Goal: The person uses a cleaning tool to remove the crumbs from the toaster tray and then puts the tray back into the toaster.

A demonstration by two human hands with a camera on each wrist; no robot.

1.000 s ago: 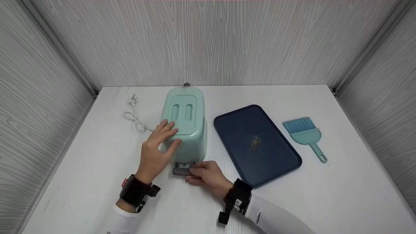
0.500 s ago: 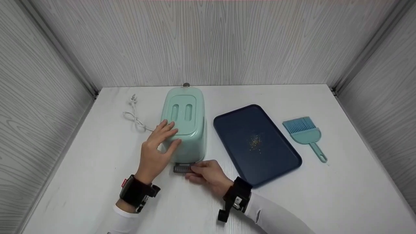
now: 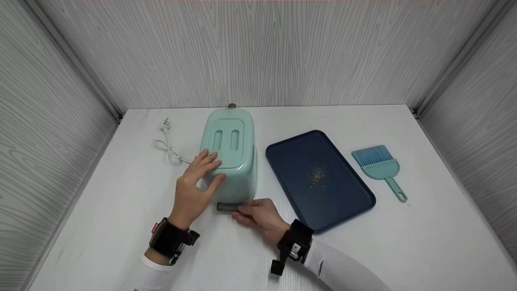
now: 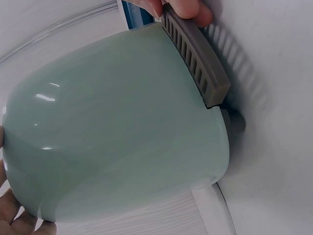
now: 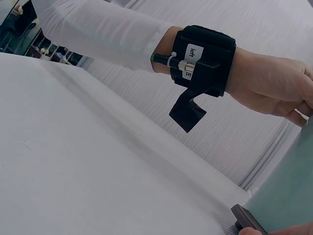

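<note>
A mint-green toaster point(image 3: 236, 184) with a lid on top stands on the table, one narrow end toward me. Spread fingers of my left hand point(image 3: 192, 196) rest on its top near corner, thumb against the near end. Low on that end, the grey slotted front of a crumb tray point(image 3: 226, 207) sits close against the body. My right hand point(image 3: 262, 218) pinches the right end of this front between thumb and fingers. In the left wrist view, the crumb tray's front point(image 4: 195, 56) lies along the toaster's bottom edge. The rest of the crumb tray is hidden inside.
Right of the toaster lies a dark blue tray point(image 3: 291, 161) with golden crumbs point(image 3: 317, 177) near its middle. A blue-green hand brush point(image 3: 379, 169) lies farther right. The white power cord point(image 3: 171, 151) is knotted at the toaster's left. Wood-grain panels point(image 3: 258, 52) enclose the table's back and sides.
My right hand has pushed the crumb tray inward, so its grey front now sits closer to the toaster. The left hand has stayed in place.
</note>
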